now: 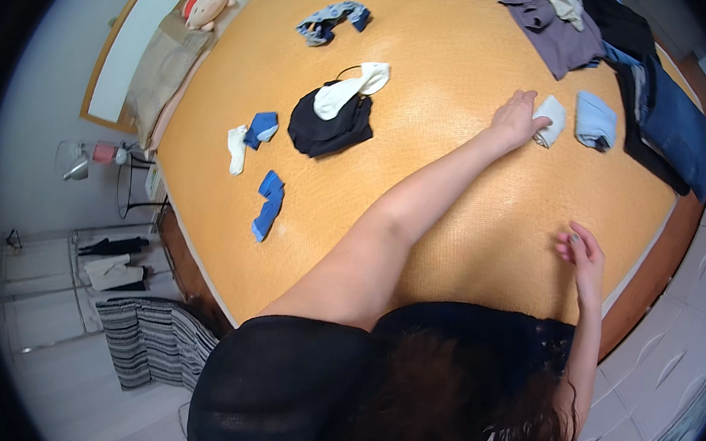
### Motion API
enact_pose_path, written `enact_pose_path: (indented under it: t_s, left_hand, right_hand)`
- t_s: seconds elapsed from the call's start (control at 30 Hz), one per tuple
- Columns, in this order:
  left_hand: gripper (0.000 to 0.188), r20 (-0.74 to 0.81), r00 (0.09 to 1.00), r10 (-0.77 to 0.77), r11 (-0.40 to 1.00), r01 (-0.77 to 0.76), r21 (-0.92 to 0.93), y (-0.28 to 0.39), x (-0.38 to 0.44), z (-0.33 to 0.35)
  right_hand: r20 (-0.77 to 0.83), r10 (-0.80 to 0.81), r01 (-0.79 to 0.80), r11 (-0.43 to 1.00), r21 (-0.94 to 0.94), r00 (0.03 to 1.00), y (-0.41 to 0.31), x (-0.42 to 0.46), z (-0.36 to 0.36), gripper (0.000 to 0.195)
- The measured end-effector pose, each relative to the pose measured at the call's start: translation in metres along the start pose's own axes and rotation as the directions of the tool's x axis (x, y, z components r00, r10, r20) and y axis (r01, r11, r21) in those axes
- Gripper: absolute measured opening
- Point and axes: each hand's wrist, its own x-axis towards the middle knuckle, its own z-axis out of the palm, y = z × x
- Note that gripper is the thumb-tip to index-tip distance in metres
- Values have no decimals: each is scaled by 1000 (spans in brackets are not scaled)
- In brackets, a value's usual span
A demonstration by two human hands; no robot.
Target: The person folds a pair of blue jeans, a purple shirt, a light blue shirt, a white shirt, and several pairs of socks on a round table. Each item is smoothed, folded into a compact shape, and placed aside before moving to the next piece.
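My left hand (516, 120) reaches far across a yellow-orange woven mat (432, 164). Its fingers are stretched out, and the thumb touches the left edge of a small folded white cloth (550, 121). Just right of that cloth lies a folded light-blue garment (596, 120). My right hand (581, 257) hovers near the mat's right side, fingers loosely curled with nothing visible in them. Left of my arm rests a black garment (329, 122) with a white sock (344, 95) draped over it. Farther left are a small white sock (236, 150), a blue sock (262, 129) and another blue sock (269, 206).
Folded jeans (677, 128) and a purple garment (551, 31) lie at the far right. A patterned blue cloth (331, 22) is crumpled at the back. A plush toy (208, 7) sits by the mirror (134, 41). White drawers (660, 344) line the right side.
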Motion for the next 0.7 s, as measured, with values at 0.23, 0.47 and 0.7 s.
enact_pose_path:
  t_s: [0.23, 0.47, 0.7]
  left_hand:
    - [62, -563, 827, -8, 522, 483, 703, -175, -121, -216]
    - [20, -253, 961, -113, 868, 219, 446, -208, -209, -237]
    - [21, 86, 991, 101, 942, -123, 312, -64, -235, -197]
  right_hand:
    - [-74, 208, -218, 961, -170, 975, 22, -21, -23, 31]
    - [145, 0, 33, 975, -220, 990, -16, 0, 45, 27]
    - [165, -408, 433, 749, -501, 898, -81, -29, 169, 30]
